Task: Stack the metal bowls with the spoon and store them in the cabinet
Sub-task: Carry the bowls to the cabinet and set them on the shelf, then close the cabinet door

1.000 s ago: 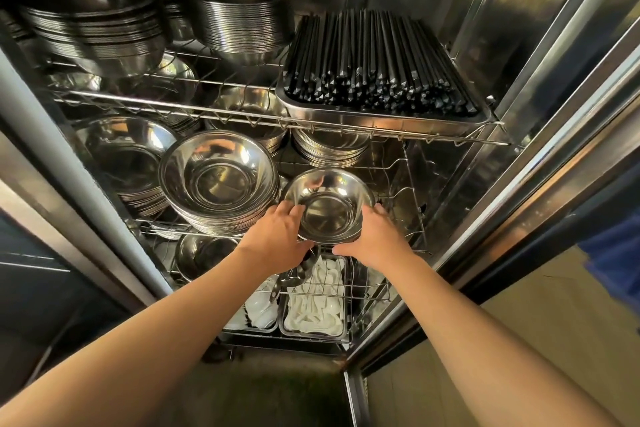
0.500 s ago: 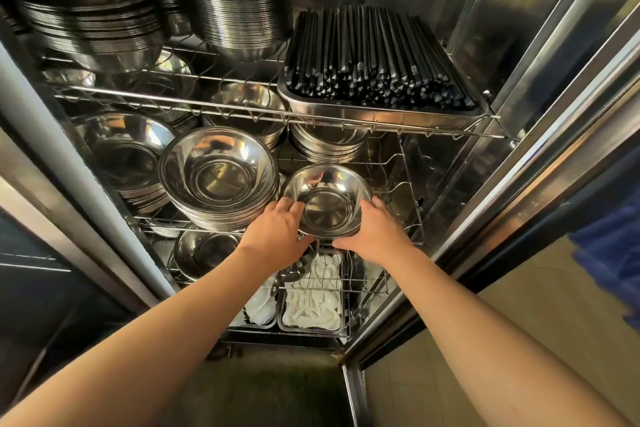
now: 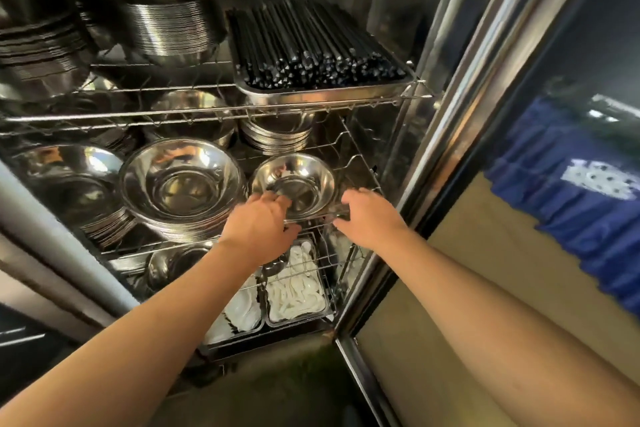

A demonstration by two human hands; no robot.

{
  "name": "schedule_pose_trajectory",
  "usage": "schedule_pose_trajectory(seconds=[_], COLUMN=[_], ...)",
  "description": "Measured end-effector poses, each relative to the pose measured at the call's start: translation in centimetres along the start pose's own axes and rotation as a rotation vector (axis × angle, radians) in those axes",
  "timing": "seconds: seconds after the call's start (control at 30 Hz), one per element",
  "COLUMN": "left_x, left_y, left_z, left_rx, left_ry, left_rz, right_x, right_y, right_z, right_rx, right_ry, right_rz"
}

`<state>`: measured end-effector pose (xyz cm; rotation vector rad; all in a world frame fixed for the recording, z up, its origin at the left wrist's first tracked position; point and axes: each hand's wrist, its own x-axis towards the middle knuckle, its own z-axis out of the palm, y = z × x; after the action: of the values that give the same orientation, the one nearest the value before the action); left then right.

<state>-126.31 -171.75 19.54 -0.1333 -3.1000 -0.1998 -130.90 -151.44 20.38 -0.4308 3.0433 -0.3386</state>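
Observation:
A small metal bowl (image 3: 294,184) rests on the cabinet's middle wire shelf (image 3: 360,166), to the right of a stack of larger metal bowls (image 3: 181,184). My left hand (image 3: 259,224) is at the small bowl's near left rim, fingertips touching it, thumb spread away. My right hand (image 3: 367,215) hovers just right of the bowl with its fingers apart, off the rim. I see no spoon inside the small bowl.
More bowl stacks (image 3: 69,180) fill the shelf's left and back. The upper shelf holds a tray of black chopsticks (image 3: 311,52) and tall bowl stacks (image 3: 166,31). Trays of white spoons (image 3: 296,288) sit below. The open cabinet door (image 3: 450,135) stands on the right.
The small bowl went from being held between both hands to sitting on the middle shelf. Both hands have loosened and drawn back, the right one fully off the rim.

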Motion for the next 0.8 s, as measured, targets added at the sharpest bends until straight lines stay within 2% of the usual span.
schedule_pose_trajectory(seconds=[0.2,0.5,0.8], left_x=[-1.6,-7.6,-19.1], left_y=[5.0,18.6,33.8], left_z=[-2.9,-7.3,-9.3], left_rx=[0.028,0.015,-0.030], left_ry=[0.064,0.186,0.289], left_rz=[0.205,0.498,0.630], right_x=[-7.1,-22.2,-42.0], right_y=[2.5,8.0,12.8], right_z=[-3.0,-10.3,-15.0], right_rx=[-0.064,-0.087,-0.162], right_ry=[0.090,0.299,0.451], right_rz=[0.093,0.204,0.229])
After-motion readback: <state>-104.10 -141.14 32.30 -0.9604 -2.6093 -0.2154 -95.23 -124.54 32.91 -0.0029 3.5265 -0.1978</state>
